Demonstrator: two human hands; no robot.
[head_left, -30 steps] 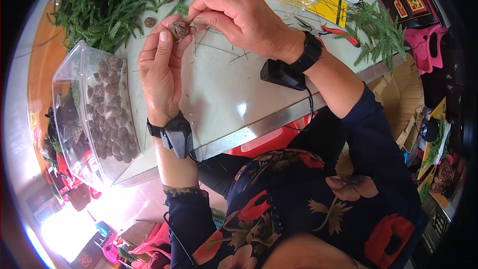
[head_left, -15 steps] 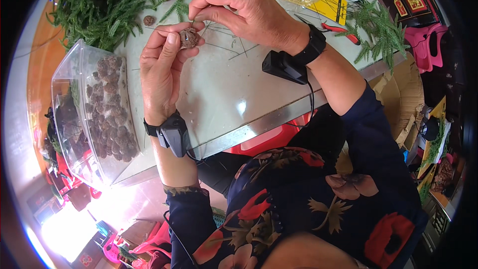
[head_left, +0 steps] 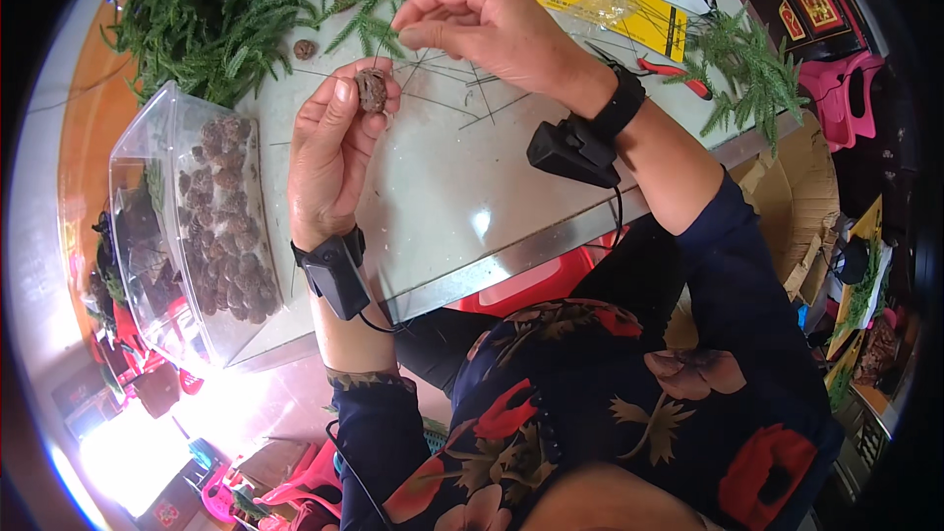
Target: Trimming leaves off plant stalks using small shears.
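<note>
A small brown pine cone (head_left: 372,90) is held between the thumb and fingers of my left hand (head_left: 334,133). Just up and to the right of it, my right hand (head_left: 470,22) is closed in a pinch, thumb against forefinger. A thin dark wire shows faintly between the cone and those fingertips, and its end at the fingers is hard to make out. Several loose thin wires (head_left: 442,103) lie crossed on the table under my right hand. Another pine cone (head_left: 305,49) lies on the table beyond my left hand.
A clear plastic box (head_left: 258,152) of many pine cones stands at the left. Green artificial sprigs (head_left: 211,15) are heaped at the far left, with another sprig (head_left: 742,69) at right. Red-handled pliers (head_left: 678,74) lie near a yellow packet (head_left: 600,0). A metal edge (head_left: 482,270) borders the table.
My right hand has moved slightly right, away from the pine cone. The cone has turned in my left hand and shifted a little down. The whole view has moved slightly.
</note>
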